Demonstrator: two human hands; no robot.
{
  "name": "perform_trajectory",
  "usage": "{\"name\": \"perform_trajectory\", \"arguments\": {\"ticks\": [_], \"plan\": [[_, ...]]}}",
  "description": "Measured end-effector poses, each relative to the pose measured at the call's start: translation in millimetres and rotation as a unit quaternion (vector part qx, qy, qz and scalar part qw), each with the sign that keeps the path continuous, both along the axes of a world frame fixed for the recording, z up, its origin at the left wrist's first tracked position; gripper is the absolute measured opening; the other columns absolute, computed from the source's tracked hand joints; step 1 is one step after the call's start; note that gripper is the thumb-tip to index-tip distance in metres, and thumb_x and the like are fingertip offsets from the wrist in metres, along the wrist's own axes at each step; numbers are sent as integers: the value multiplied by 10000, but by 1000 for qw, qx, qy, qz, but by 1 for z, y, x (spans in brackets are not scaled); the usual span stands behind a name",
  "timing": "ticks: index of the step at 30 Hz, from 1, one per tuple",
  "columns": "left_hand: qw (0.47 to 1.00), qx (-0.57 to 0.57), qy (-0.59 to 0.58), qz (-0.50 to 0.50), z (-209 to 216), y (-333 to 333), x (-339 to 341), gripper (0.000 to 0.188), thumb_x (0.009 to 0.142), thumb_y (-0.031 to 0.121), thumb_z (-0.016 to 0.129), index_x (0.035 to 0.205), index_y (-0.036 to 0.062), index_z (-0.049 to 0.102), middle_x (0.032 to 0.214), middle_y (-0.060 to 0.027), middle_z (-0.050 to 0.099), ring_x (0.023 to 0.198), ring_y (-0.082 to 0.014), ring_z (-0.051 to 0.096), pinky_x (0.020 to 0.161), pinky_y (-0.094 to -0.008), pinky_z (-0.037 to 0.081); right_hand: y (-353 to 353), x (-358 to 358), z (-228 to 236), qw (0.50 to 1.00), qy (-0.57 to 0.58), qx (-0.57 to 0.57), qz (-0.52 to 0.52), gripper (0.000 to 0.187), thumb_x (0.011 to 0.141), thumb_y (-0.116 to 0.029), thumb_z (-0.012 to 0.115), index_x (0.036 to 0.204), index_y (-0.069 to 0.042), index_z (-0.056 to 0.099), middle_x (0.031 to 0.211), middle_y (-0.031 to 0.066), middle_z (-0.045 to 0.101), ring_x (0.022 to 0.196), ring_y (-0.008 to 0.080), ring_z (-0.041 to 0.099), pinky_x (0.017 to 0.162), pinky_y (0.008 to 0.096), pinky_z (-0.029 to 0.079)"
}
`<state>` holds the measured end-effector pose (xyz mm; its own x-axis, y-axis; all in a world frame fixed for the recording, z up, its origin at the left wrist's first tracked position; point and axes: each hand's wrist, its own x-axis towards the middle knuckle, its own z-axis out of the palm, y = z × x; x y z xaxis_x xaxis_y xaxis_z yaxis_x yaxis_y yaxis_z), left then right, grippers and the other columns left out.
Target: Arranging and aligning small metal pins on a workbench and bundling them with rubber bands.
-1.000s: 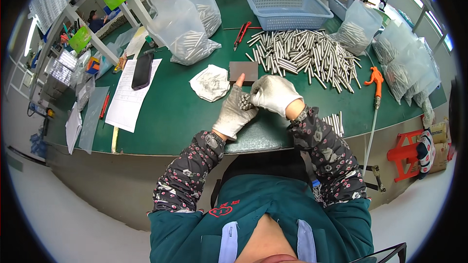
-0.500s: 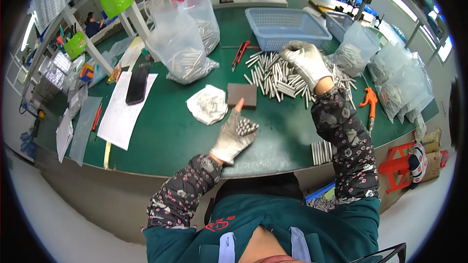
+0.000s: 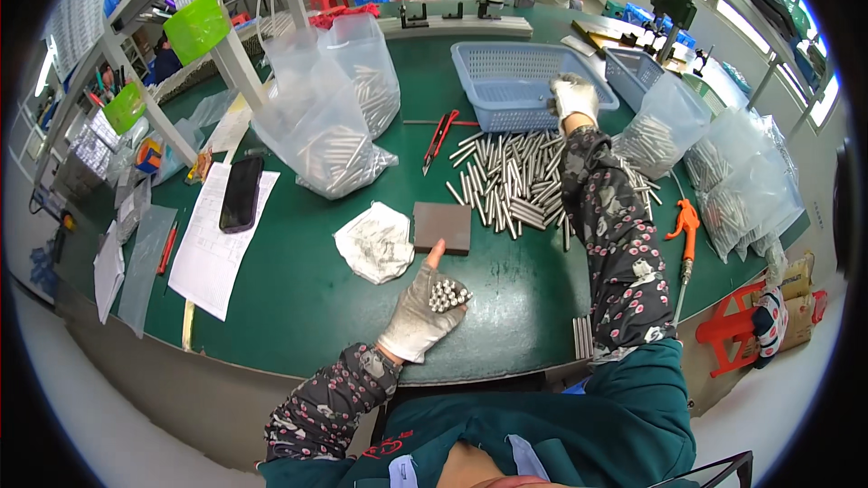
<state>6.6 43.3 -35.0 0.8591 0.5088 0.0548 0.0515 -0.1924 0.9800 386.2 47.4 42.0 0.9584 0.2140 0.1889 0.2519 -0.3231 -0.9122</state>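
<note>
My left hand (image 3: 421,318), in a greyish-white glove with bare fingertips, is closed around a bundle of short metal pins (image 3: 448,295), their ends facing up. Its bare thumb points toward a brown square block (image 3: 442,228). My right hand (image 3: 574,98), gloved too, is at the right end of the blue plastic basket (image 3: 533,117), fingers curled. What it holds, if anything, is hidden. Just in front of the basket a heap of loose metal pins (image 3: 511,176) is spread over the green table (image 3: 362,343). A neat row of pins (image 3: 581,338) lies near the front edge, beside my right sleeve.
A crumpled white cloth (image 3: 375,242) lies left of the block. Red-handled pliers (image 3: 440,140) and bags of pins (image 3: 339,158) are behind it. On the right are an orange air gun (image 3: 687,221) and more filled bags (image 3: 732,194). A phone (image 3: 240,194) rests on papers at left.
My right hand has moved forward from above the pin heap to the basket's right end. My left hand still grips the pins. The whole view has shifted, so the table sits lower.
</note>
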Motion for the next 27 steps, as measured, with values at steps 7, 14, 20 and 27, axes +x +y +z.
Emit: {"name": "perform_trajectory", "arguments": {"ticks": [7,14,20,27], "plan": [[999,13,-32,1,4,9,1,994,703,-63,702,1505,154,157,909,-10,582,832,-105,560,798,-238,462,-36,-121,34,905,-16,-95,415,249,849,-197,628,1011,-13,672,803,58,671,633,95,601,567,234,491],[1000,12,-22,5,6,4,3,1029,685,-37,731,1508,178,153,921,-9,591,848,-106,572,834,-245,471,-83,-197,-2,807,2,-244,537,226,832,-179,626,950,7,673,701,42,639,578,89,565,552,239,467],[999,36,-33,8,-2,5,4,1050,686,-1,732,1511,219,122,891,-31,607,829,-132,595,823,-264,490,-93,-210,-13,817,150,-169,530,257,814,-184,604,981,-5,683,735,64,657,571,116,580,551,269,482],[999,7,-39,0,-1,7,7,1067,677,15,739,1514,222,110,899,-38,596,837,-146,590,834,-278,481,-88,-208,-22,821,118,-176,531,237,815,-203,614,953,-26,692,766,94,683,593,171,614,585,299,502]]}}
